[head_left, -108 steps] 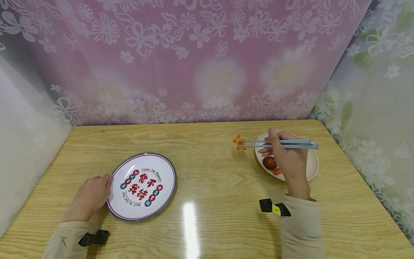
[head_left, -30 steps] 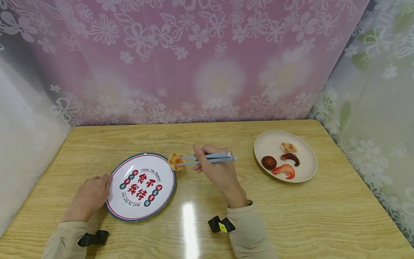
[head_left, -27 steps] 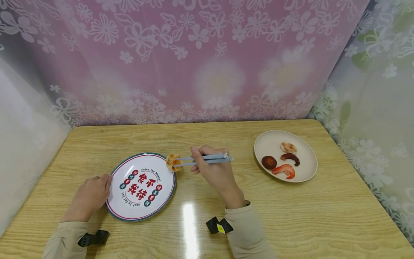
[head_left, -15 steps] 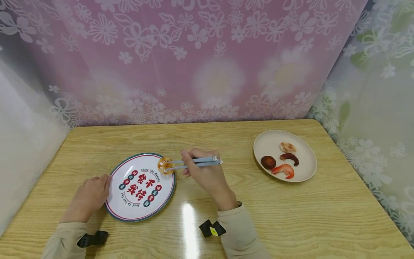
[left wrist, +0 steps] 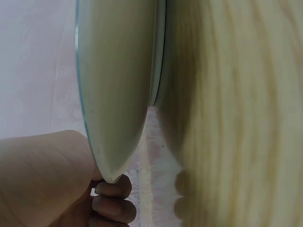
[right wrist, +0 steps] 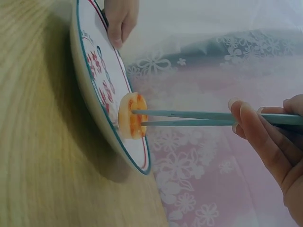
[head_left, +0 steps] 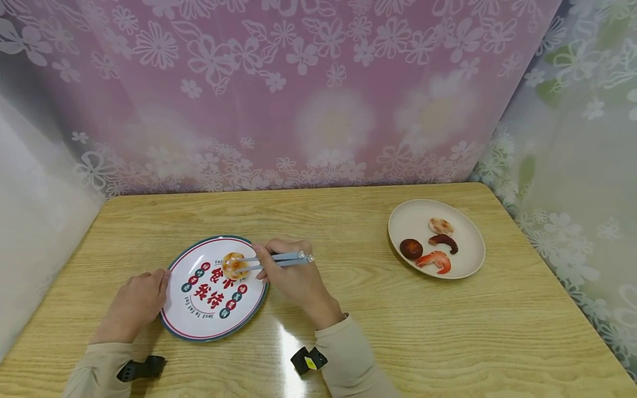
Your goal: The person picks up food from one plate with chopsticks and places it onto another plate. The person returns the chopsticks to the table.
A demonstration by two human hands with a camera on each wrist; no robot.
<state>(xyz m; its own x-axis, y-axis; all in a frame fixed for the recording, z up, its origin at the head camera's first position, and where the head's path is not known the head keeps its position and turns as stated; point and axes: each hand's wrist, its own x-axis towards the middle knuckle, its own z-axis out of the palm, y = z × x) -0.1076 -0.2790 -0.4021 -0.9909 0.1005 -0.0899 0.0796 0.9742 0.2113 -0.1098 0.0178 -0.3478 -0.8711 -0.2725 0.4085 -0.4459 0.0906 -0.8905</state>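
My right hand (head_left: 296, 276) holds a pair of pale blue chopsticks (head_left: 286, 258). Their tips hold a round yellow-orange food slice (head_left: 233, 267) with browned patches. In the head view the slice is over the upper right of a white plate (head_left: 186, 318) with red lettering and a teal rim. In the right wrist view this thick slice (right wrist: 131, 116) is tilted up close to the plate; whether it touches is unclear. My left hand (head_left: 136, 304) pinches the plate's left rim. In the left wrist view, the thumb is on one side and curled fingers (left wrist: 113, 208) on the other.
On the right of the wooden table (head_left: 348, 221) stands a cream plate (head_left: 470, 257). It bears a brown mushroom-like cap (head_left: 411, 249), a shrimp (head_left: 436, 261), a dark red tentacle piece (head_left: 444, 242) and a pale browned slice (head_left: 440, 225). A floral curtain (head_left: 318, 110) hangs behind.
My right hand has carried the slice in the chopsticks leftward from beside the cream plate, past the white plate's right rim and over its surface. The left hand has kept its grip.
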